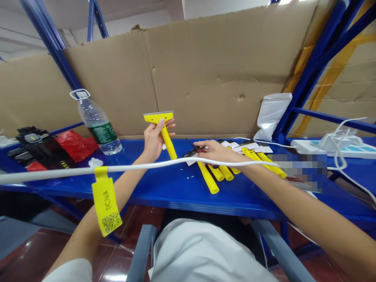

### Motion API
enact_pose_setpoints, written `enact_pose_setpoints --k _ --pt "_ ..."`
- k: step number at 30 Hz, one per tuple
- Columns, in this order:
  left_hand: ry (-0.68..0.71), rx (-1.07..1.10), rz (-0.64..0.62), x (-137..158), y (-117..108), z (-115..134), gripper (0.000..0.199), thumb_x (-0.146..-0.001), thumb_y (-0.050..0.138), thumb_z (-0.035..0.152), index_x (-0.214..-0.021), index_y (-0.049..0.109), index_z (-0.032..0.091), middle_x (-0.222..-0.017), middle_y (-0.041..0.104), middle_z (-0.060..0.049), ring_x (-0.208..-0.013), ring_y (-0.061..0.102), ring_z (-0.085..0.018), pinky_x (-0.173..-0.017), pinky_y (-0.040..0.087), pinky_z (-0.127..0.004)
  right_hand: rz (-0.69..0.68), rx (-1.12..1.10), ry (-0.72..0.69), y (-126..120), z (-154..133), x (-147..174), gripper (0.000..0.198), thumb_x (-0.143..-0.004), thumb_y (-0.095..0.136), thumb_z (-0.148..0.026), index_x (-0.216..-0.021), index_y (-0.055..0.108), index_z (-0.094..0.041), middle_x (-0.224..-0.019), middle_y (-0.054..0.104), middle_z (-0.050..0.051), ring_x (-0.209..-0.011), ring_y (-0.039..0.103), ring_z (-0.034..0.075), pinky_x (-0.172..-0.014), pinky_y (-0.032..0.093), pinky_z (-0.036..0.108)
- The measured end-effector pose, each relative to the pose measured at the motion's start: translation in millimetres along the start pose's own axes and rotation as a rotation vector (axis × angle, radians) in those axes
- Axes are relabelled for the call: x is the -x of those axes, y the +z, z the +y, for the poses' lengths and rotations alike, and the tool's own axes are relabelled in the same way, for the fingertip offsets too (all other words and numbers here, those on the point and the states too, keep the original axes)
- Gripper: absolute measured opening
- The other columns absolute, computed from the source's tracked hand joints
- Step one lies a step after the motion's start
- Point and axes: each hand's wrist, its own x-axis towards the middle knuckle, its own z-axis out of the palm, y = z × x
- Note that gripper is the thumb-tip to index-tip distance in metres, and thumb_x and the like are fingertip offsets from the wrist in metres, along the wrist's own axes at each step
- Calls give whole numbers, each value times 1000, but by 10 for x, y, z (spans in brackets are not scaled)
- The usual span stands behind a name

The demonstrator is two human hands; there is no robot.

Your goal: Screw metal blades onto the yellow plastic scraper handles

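A yellow scraper [168, 140] with a wide blade head is held up in my left hand [154, 137], its fingers wrapped round the neck and its handle pointing down. My right hand [214, 150] is closed on a small black-and-red tool [197, 149] with a thin dark shaft; the fingers hide most of it. Below and beside my right hand lie several more yellow-handled scrapers [209, 179], some with white covers at their heads. Tiny bits [188, 178] are scattered on the blue table [164, 188] between the hands.
A white cable [138, 166] with a yellow tag [106, 203] crosses in front of both forearms. At left stand a water bottle [102, 129], a red plastic bag [75, 145] and a black box [44, 149]. Cardboard [205, 78] backs the table; a power strip [311, 147] lies right.
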Motion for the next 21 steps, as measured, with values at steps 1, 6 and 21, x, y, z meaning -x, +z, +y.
enact_pose_setpoints --k 1,6,21 --pt "-9 -10 -9 -30 0 -17 43 -99 88 52 -120 75 17 -137 85 -18 -117 84 -27 -77 71 -28 38 32 -36 -49 7 -26 42 -84 82 -8 -125 81 -16 -77 79 1 -54 65 14 -45 49 22" --pt "-110 -101 -130 -228 51 -170 42 -97 89 45 -122 76 13 -127 86 -20 -95 85 -26 -59 68 -28 32 -2 76 -244 9 -58 48 -90 82 -18 -137 78 -13 -66 72 1 -43 55 13 -38 40 23" --pt "-367 -86 -20 -66 -58 -403 17 -104 79 29 -111 74 14 -106 87 -14 -77 79 -17 -44 44 -18 101 238 -234 67 143 246 37 -94 87 -52 -85 68 -22 -67 59 -2 -60 50 15 -55 35 30"
